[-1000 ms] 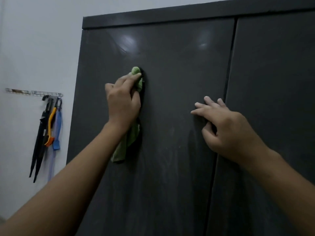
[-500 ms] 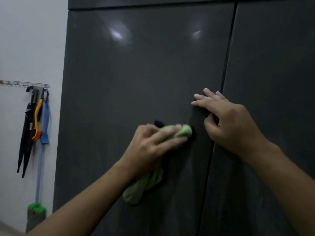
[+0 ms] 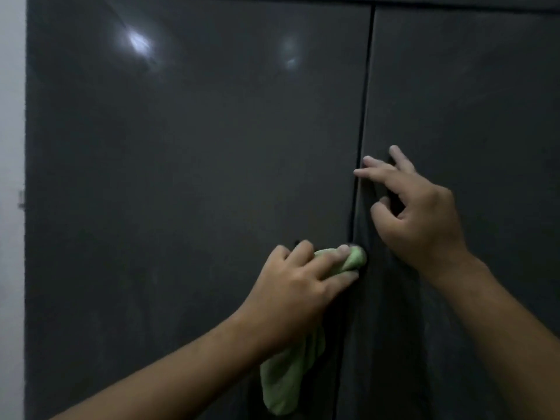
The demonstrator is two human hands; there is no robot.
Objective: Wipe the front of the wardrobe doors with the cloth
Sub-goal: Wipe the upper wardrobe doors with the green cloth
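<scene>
Mid-job, by my reckoning: left hand (image 3: 300,286), thumb and fingers clamped on the green cloth (image 3: 353,257), presses it at the left door's (image 3: 181,177) inner edge, while right hand (image 3: 421,216) rests spread fingertips on the right door (image 3: 485,101), seemingly unwiped.

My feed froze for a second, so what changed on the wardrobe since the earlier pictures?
The left hand swept the green cloth from high on the left door down and right, to the seam between the doors. The view shifted, so the tools hanging on the wall dropped out of sight. Unchanged: the left hand grips the cloth, the right hand rests beside the seam, nothing let go.
</scene>
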